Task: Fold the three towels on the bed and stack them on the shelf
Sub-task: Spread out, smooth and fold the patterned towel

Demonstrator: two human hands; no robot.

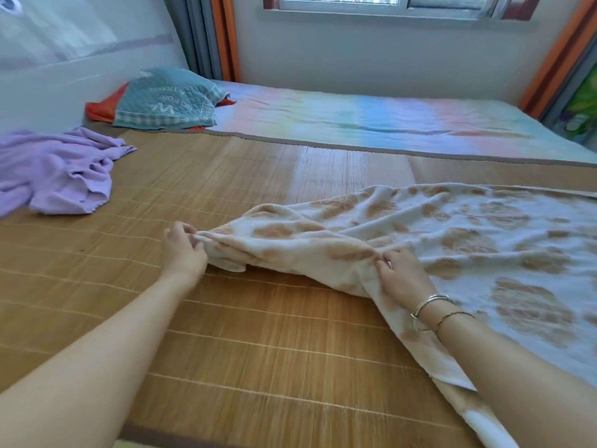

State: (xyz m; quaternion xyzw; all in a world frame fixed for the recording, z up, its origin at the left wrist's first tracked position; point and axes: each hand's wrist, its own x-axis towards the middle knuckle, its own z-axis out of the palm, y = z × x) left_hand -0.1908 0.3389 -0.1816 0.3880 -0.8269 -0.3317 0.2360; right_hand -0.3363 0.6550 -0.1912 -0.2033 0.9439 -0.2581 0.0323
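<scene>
Bamboo matting [245, 321] covers the near part of the bed, with a pastel striped sheet [371, 118] beyond it under a window [397, 3]. On the mat at right lies the white towel [468, 240] with tan patches, mostly spread flat, its left end gathered into a bunched fold. The left hand [182, 248] pinches the tip of that fold between thumb and curled fingers, lifting it slightly off the mat. The right hand [402, 274] grips the same folded edge further right, fingers curled into the cloth; two bracelets [431, 305] sit on its wrist. A strip of the towel runs under the right forearm toward the near edge. The purple towel [55, 173] lies crumpled at far left on the mat. A teal quilted cloth [168, 98] rests on an orange cloth [100, 111] near the wall.
</scene>
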